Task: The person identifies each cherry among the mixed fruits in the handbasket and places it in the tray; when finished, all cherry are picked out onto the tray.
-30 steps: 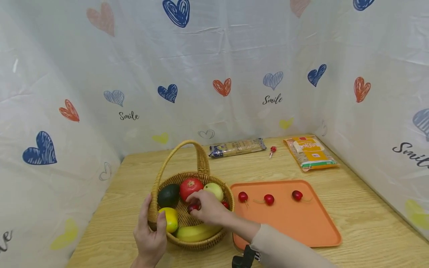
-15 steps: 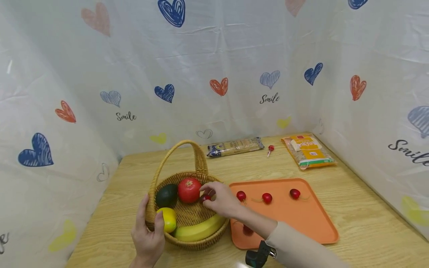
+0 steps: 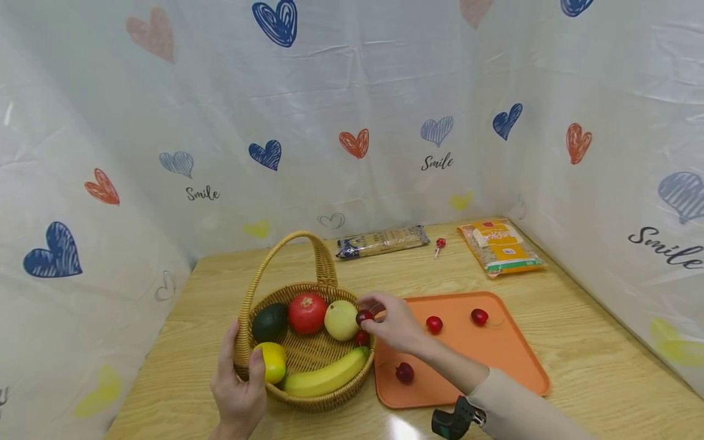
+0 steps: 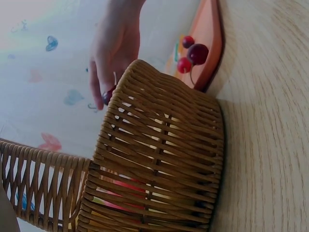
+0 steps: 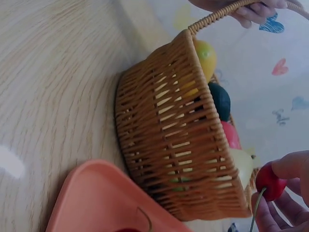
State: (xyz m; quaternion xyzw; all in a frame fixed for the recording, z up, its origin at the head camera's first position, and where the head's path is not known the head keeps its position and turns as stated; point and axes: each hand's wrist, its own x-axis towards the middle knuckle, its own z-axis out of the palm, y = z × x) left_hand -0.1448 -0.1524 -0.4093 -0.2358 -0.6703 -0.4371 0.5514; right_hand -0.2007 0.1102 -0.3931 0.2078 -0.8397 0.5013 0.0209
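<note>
In the head view my left hand [image 3: 239, 391] grips the wicker basket [image 3: 324, 402] at its left side, where the arched handle [image 3: 254, 287] meets the rim. My right hand [image 3: 398, 327] pinches a dark red cherry [image 3: 364, 316] over the basket's right rim; its thin stem shows in the right wrist view. Inside lie an avocado [image 3: 271, 322], a pomegranate [image 3: 307, 313], a pale green round fruit [image 3: 341, 320], a yellow lemon-like fruit [image 3: 273, 362], a banana [image 3: 327, 374] and another cherry [image 3: 361, 338].
Right of the basket lies an orange tray [image 3: 467, 379] bearing cherries, among them one near its front [image 3: 404, 373]. At the back lie a long noodle packet [image 3: 382, 242], a red lollipop [image 3: 440, 243] and an orange-and-clear food bag [image 3: 502, 246]. A heart-printed curtain [image 3: 352, 79] surrounds the table.
My right hand has moved right, carrying the cherry from the basket's middle to its right rim. The pale green fruit shows again. My left hand keeps its grip.
</note>
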